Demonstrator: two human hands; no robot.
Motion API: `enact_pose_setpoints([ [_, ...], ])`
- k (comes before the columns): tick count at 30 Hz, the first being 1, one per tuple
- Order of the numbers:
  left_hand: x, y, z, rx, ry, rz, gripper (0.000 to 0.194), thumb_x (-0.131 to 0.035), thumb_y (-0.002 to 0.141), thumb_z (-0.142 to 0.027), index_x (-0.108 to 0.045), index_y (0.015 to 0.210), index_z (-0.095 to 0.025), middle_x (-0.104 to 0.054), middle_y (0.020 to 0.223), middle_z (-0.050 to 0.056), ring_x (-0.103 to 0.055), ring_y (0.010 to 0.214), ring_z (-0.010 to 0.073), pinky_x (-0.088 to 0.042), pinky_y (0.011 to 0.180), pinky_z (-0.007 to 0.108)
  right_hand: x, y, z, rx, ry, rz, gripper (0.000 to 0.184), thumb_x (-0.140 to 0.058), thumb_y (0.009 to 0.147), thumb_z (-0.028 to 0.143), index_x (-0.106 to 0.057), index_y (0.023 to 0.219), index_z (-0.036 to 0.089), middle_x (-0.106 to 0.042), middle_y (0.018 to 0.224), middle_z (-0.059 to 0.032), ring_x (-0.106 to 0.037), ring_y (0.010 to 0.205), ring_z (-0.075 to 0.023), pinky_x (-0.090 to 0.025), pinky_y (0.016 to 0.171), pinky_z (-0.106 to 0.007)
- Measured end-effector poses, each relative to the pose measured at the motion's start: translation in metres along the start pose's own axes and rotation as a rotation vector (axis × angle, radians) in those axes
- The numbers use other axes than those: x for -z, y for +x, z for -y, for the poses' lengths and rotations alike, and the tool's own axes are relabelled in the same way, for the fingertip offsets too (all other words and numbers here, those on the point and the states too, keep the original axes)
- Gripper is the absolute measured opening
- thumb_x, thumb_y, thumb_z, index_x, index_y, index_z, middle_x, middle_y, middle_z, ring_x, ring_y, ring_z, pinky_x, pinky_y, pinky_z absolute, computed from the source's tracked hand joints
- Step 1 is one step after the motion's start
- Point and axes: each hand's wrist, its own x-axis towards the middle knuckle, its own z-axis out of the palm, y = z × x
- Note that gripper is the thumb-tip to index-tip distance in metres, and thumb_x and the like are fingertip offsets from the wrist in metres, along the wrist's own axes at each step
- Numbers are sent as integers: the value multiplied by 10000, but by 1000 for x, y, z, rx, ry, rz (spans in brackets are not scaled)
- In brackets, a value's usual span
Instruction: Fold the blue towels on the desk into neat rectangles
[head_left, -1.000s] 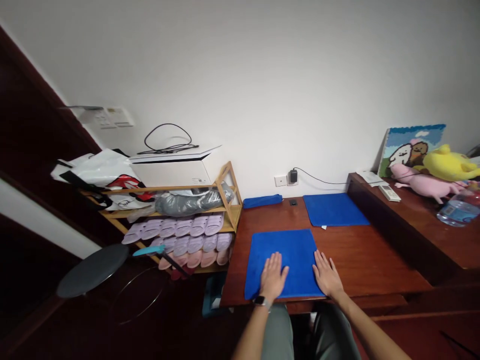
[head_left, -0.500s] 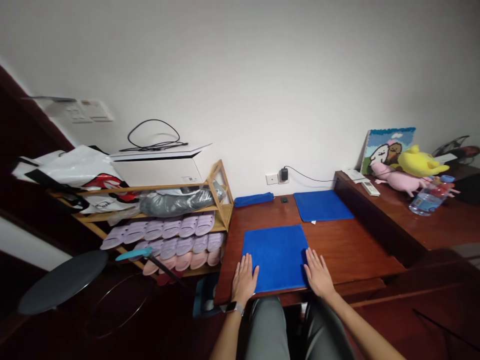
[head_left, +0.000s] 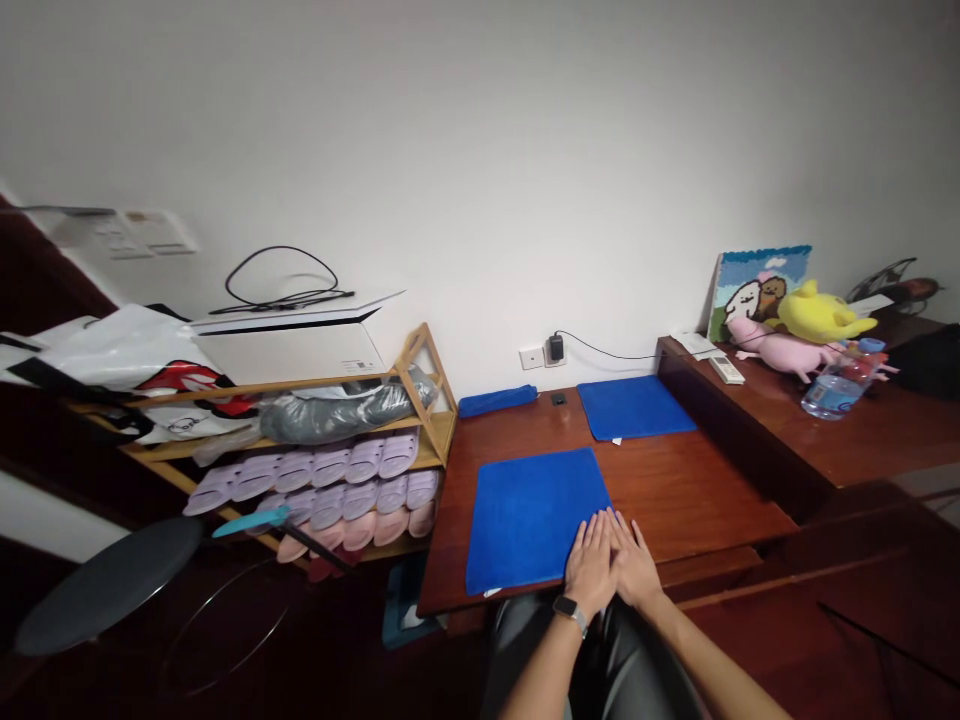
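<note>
A blue cloth (head_left: 532,520) lies spread flat on the brown wooden desk (head_left: 712,510), a small white tag showing at its front edge. My left hand (head_left: 590,568) rests flat, fingers stretched out, on the cloth's front right corner. Right beside it, touching it, my right hand (head_left: 634,565) lies with extended fingers at the cloth's right edge. Neither hand grips anything. Farther back on the desk are a second flat blue cloth (head_left: 634,407) and a rolled or folded blue cloth (head_left: 497,401) near the wall.
Left of the desk stands a wooden rack (head_left: 439,425) with slippers (head_left: 330,465), a white box (head_left: 292,350) and bags. A raised surface at right holds a remote (head_left: 726,370), plush toys (head_left: 814,315) and a plastic bottle (head_left: 829,395). A black charger (head_left: 555,347) sits in the wall socket.
My left hand moved from the cloth's middle to its left edge, then across to its right corner against my right hand. The view has turned rightward.
</note>
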Motion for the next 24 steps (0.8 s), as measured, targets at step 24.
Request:
enact_pose_setpoints([
  [24, 56, -192, 163, 298, 166, -265, 408, -462, 1035, -380, -649, 1387, -293, -689, 1407, 62, -631, 1325, 268, -535, 1120, 456, 37, -33, -6, 148, 131, -105, 508, -393, 1061, 407, -537, 1524, 255, -551, 1565, -74, -508, 1433, -251, -343, 1242, -459],
])
